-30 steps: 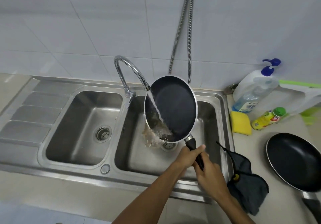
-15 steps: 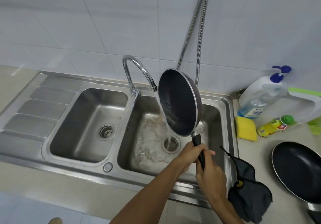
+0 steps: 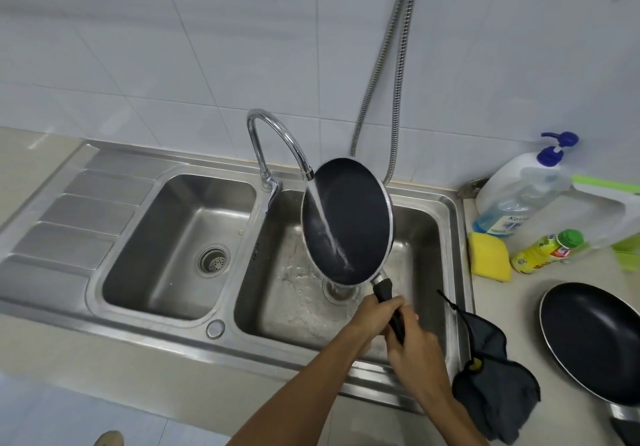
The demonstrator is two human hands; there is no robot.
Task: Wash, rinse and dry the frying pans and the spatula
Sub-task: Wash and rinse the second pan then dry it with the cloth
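A small black frying pan stands tilted almost upright over the right basin, its inside facing me. Water from the tap runs down its dark surface. Both hands grip its black handle: my left hand higher up, my right hand just below it. A second, larger black frying pan lies face up on the counter at the right. A dark grey cloth hangs over the sink's right front corner. No spatula is in view.
The double steel sink has a left basin and a ribbed drainboard at the left. A yellow sponge, a yellow bottle with a green cap and a pump bottle stand on the counter right of the sink. A metal hose hangs on the wall.
The pan has turned back from near edge-on so that its inside faces me again, and the stream now runs down its middle. Both hands stay on the handle.
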